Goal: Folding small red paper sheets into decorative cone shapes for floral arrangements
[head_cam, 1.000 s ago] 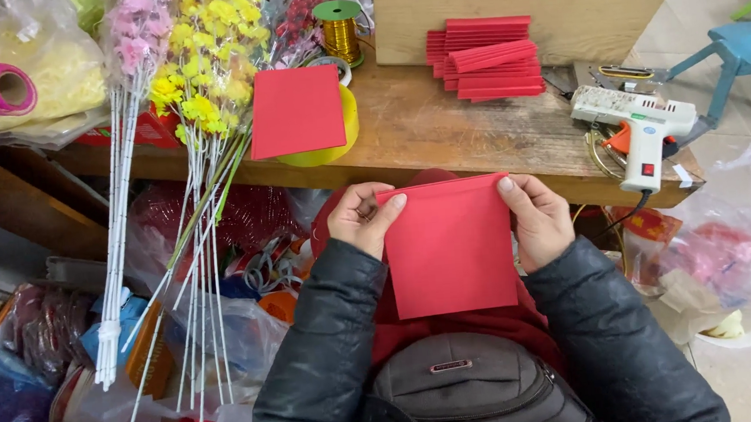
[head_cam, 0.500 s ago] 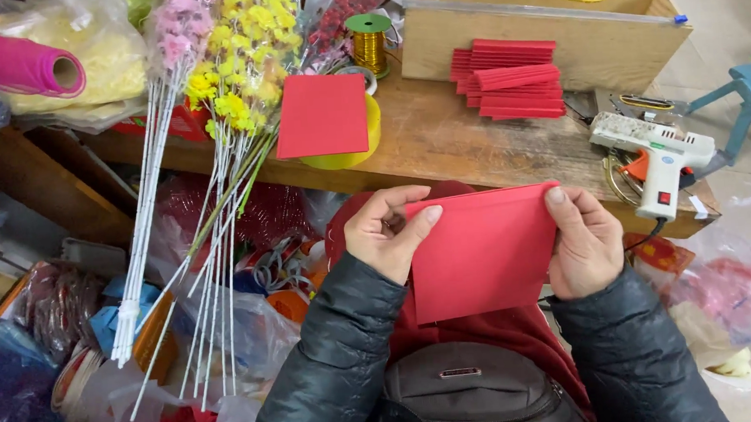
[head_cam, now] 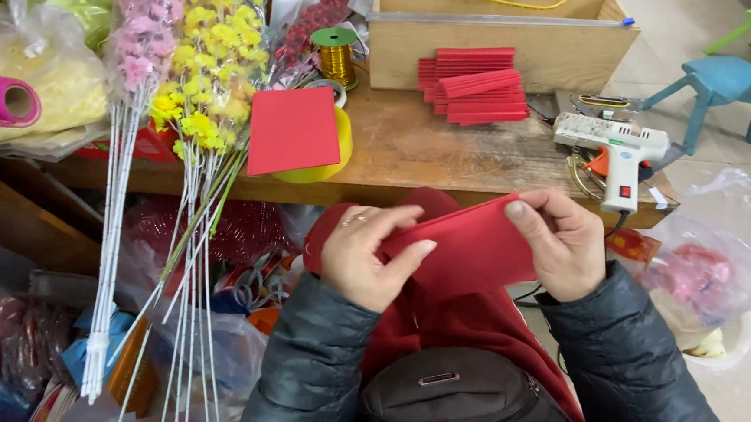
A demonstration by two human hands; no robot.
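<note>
A red paper sheet (head_cam: pixel 473 247) is held flat in front of my chest, tilted so that I see it nearly edge on. My left hand (head_cam: pixel 368 257) grips its left side, thumb on top. Along the right side my right hand (head_cam: pixel 560 241) pinches it. Both sleeves are dark padded jacket. A dark bag (head_cam: pixel 452 402) hangs below my hands.
Wooden table (head_cam: pixel 441 150) ahead holds a stack of folded red papers (head_cam: pixel 472 85), a red sheet (head_cam: pixel 292 129) on a yellow tape roll, a gold wire spool (head_cam: pixel 336 55), a white glue gun (head_cam: pixel 620 153). Artificial flower stems (head_cam: pixel 192 187) lean at left. Blue stool (head_cam: pixel 720 86) right.
The red sheet has tipped from facing me to almost flat, and both hands have closed in on it. The view has shifted slightly.
</note>
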